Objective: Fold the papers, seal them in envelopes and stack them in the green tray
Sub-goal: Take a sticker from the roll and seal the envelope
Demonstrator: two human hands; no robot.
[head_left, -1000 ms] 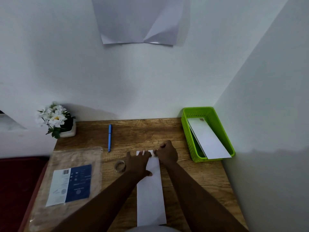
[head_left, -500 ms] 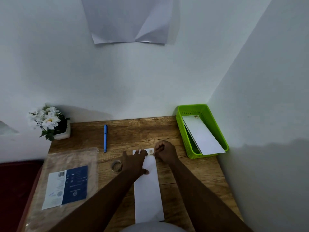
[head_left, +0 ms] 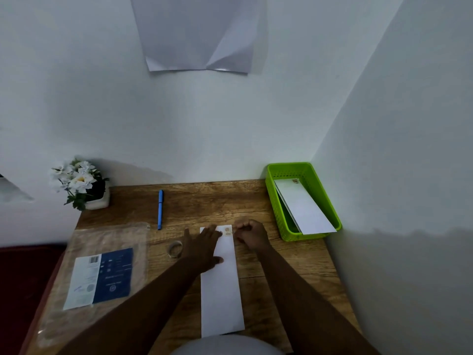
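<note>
The left hand's fingers (head_left: 213, 230) are lying spread, pinning the envelope (head_left: 222, 283) lengthwise on the tabletop (head_left: 204, 201); the curled right hand (head_left: 249, 233) is apparently pinching something beside its sticker (head_left: 227, 230), likely sealing it. The green tray (head_left: 325, 198) is waiting nearby.

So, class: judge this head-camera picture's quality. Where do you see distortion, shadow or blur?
Head view: wide-angle bending curves the desk edges; dim, bluish light; the plant casts a soft shadow on the wall; the plastic packet looks smeared; the sticker on the envelope is too blurred to read.
</note>
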